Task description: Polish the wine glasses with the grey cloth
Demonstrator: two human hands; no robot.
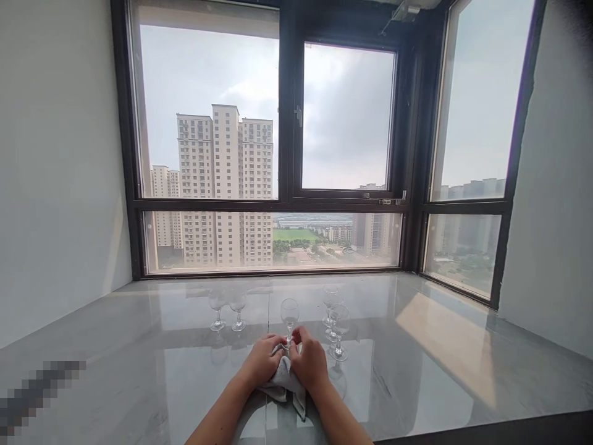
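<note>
A small stemmed glass (290, 312) stands upright on the glossy marble sill (139, 346), just beyond my hands. My left hand (262, 360) and my right hand (309, 363) are closed together around a grey cloth (285, 386) bunched at the base of that glass. The fingertips of both hands pinch the cloth near the stem's foot, which is hidden. Two more glasses (227, 309) stand to the left. Two others (336, 324) stand to the right, close to my right hand.
A large dark-framed window (287, 198) fills the far side, with tall buildings outside. White walls close in left and right. The sill's front edge (486, 426) runs along the lower right. A blurred patch lies at the lower left.
</note>
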